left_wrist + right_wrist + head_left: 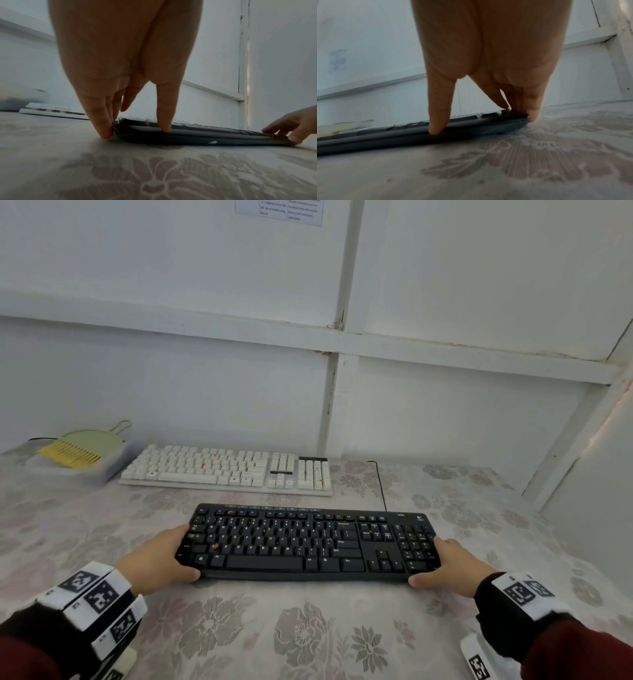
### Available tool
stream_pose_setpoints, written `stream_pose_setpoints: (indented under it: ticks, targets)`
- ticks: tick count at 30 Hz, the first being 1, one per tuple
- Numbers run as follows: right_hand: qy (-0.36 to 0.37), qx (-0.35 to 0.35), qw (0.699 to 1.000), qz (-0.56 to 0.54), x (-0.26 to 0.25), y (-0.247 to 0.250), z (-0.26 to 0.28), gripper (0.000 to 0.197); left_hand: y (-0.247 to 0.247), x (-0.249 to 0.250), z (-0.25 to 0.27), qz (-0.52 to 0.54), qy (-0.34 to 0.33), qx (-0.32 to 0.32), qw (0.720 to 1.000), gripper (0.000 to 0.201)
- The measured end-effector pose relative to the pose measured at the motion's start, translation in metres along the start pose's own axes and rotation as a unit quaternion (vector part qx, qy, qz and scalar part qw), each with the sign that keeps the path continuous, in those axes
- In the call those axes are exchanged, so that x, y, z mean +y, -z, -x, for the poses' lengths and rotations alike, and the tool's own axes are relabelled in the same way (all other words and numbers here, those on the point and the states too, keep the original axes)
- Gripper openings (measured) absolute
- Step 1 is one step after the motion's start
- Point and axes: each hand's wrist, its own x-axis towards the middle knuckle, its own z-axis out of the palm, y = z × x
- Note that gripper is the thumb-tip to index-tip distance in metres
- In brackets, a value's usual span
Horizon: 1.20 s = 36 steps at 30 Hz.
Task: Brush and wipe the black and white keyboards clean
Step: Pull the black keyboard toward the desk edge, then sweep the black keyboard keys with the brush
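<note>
Hands hold the black keyboard (310, 544) by its 2 short ends. My left hand (156, 559) pinches the 9 o'clock end, thumb on the front edge, fingers (104, 127) against the side. My right hand (452, 565) pinches the 3 o'clock end likewise. It lies on the floral cloth (274, 635); the white keyboard (227, 469) sits at 12 o'clock, a yellow brush (70, 453) at 10 o'clock.

Two bare hands, left hand (154, 563) and right hand (455, 568); dark red sleeves (582, 652), black cuffs (486, 589), white wristbands printed with black square markers (520, 592).
</note>
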Motion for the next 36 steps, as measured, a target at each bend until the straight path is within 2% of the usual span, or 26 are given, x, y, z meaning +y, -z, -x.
stream_pose_setpoints:
  ticks: [3,5,8,10,11,13,15,22,30,33,36]
  targets:
    - [-0.006,-0.004,1.000,0.029,-0.005,0.000,0.006,0.080,0.001,-0.003,0.001,-0.003,-0.001,-0.004,1.000,0.065]
    - [-0.001,0.006,0.999,0.041,-0.011,0.001,0.011,0.089,0.003,-0.002,0.002,0.008,-0.002,-0.003,1.000,0.060]
    - [0.038,0.024,0.999,0.019,-0.033,0.005,0.018,0.097,0.012,0.003,0.001,0.010,-0.017,0.006,1.000,0.050]
    - [0.069,0.030,0.997,-0.004,-0.058,0.007,0.022,0.104,0.021,0.000,-0.002,-0.007,-0.022,0.020,1.000,0.063]
    - [0.082,0.036,0.996,-0.012,-0.072,0.006,0.023,0.097,0.026,-0.005,-0.006,-0.009,-0.025,0.027,0.999,0.070]
    - [0.111,0.048,0.992,-0.022,-0.103,0.003,0.023,0.080,0.039,-0.019,-0.012,-0.010,-0.038,0.038,0.998,0.076]
    - [0.136,0.045,0.989,-0.036,-0.142,-0.004,0.021,0.075,0.057,-0.035,-0.016,-0.001,-0.051,0.043,0.998,0.075]
    - [0.226,0.024,0.972,-0.058,-0.303,-0.040,0.004,0.071,0.136,-0.113,-0.035,0.030,-0.084,0.072,0.993,0.072]
    - [0.260,-0.019,0.962,-0.076,-0.468,-0.091,-0.026,0.065,0.214,-0.203,-0.069,0.042,-0.043,0.141,0.988,0.066]
    - [0.248,-0.038,0.963,-0.098,-0.507,-0.107,-0.035,0.056,0.231,-0.224,-0.088,0.041,-0.018,0.116,0.992,0.071]
    - [0.234,-0.064,0.962,-0.124,-0.531,-0.119,-0.046,0.048,0.241,-0.236,-0.105,0.045,0.017,0.057,0.997,0.084]
